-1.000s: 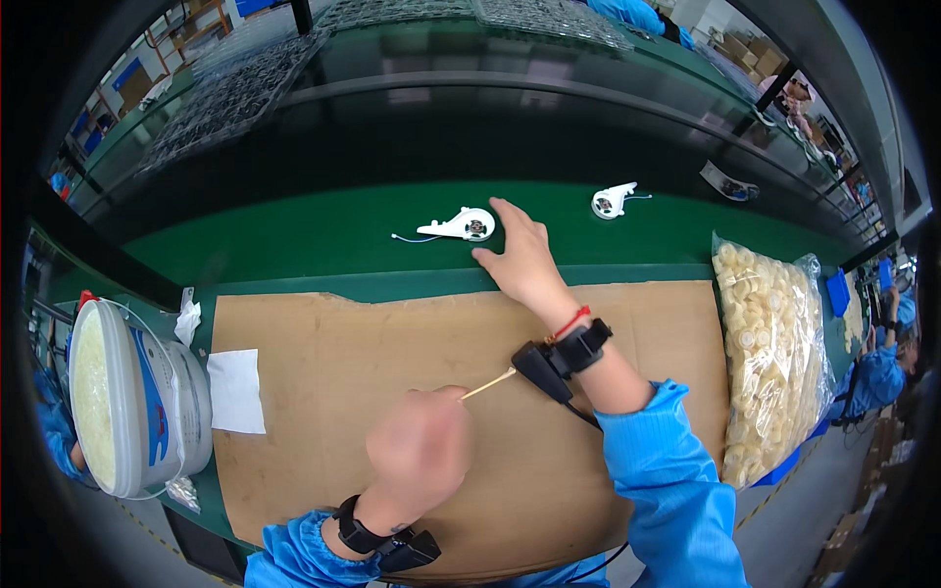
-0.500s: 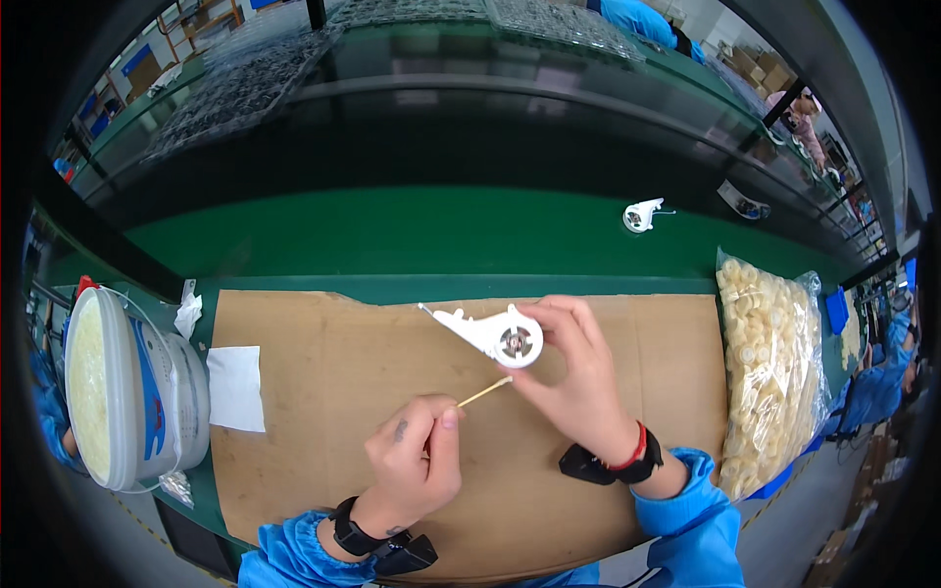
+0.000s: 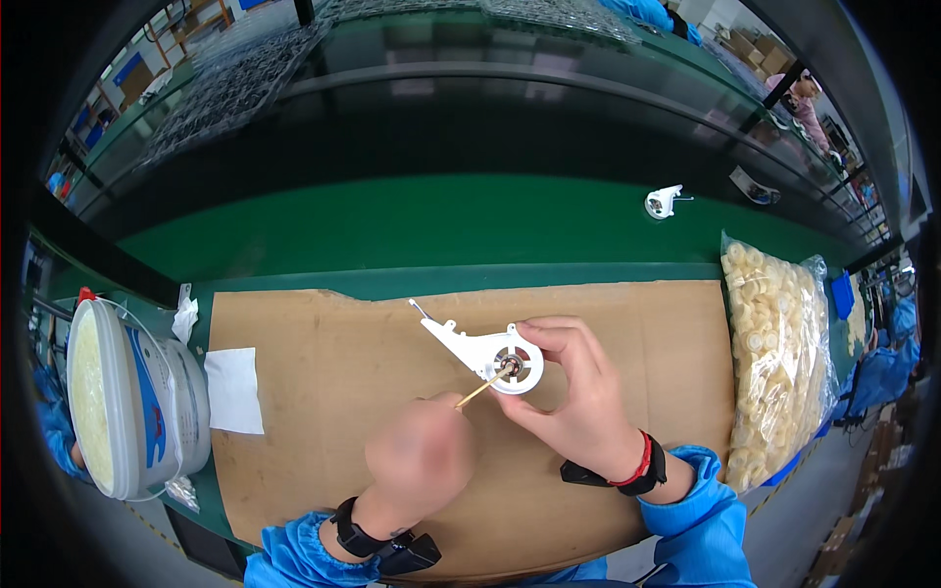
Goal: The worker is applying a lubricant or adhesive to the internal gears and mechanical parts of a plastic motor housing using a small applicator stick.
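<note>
**Holds white part (image 3: 470, 346) in right hand (image 3: 578, 397), points stick (image 3: 478, 391) at its round end with left hand (image 3: 417, 456)**

Holds the part just in front of both hands, above the cardboard sheet (image 3: 323, 470), with its spoked round end toward the right and its tapering arm toward the upper left, tipped with a thin wire (image 3: 419, 309). Pinches the rim of the round end between right thumb below and bent right fingers above. Aims the stick's tip at the metallic hub (image 3: 509, 366) in the middle; cannot tell contact from near-contact there. Grips the stick's other end in curled left fingers; cannot tell their exact setting, because of blur.

Wears black straps (image 3: 355, 532) on both wrists, a red band (image 3: 644, 461) on the right one, and blue sleeves (image 3: 701, 510).

Has white paper (image 3: 233, 392) over the cardboard's left edge, a white bucket (image 3: 181, 402) beside it, and a crumpled tissue (image 3: 184, 316) near the bucket. Has a clear bag (image 3: 774, 363) of cream-coloured pieces along the cardboard's right edge. Has, farther off on the green table (image 3: 392, 225), a second white part (image 3: 662, 203) and a curved piece (image 3: 755, 186) at the right.
</note>
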The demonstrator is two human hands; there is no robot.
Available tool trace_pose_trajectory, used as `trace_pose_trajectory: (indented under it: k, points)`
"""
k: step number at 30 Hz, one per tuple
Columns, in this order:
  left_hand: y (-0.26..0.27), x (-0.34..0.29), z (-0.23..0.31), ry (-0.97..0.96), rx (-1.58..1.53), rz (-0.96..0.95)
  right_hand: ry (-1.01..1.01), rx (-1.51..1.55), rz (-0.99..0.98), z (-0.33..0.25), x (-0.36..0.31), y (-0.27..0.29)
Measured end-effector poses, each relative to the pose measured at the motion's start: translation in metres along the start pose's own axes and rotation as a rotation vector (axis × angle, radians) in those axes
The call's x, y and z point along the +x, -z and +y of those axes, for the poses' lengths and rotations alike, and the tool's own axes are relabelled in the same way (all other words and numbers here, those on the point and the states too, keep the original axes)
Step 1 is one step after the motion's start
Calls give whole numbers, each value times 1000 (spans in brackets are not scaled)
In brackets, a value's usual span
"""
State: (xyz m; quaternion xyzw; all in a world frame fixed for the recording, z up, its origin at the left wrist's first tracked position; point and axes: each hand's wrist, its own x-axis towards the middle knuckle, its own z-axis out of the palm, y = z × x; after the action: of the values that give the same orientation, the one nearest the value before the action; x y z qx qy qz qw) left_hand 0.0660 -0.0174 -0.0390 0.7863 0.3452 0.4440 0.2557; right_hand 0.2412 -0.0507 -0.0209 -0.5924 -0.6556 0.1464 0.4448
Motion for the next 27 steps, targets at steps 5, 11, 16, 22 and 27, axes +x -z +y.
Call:
trace_pose_trajectory:
  k: [5, 11, 16, 22, 27]
  points:
    - [0, 0, -1, -6, 12, -32, 25, -23, 18, 1, 0, -1]
    - [1, 1, 0, 9, 28, -62, 28, -30, 45, 0, 0, -1]
    - [-1, 2, -2, -17, 42, -52, 23, 1, 68, 1, -1, -1]
    - [1, 5, -5, -52, 83, -54, 9, 12, 67, 3, -1, -1]
    - [2, 8, -9, -92, 94, -39, -5, 36, 34, 2, -1, 2]
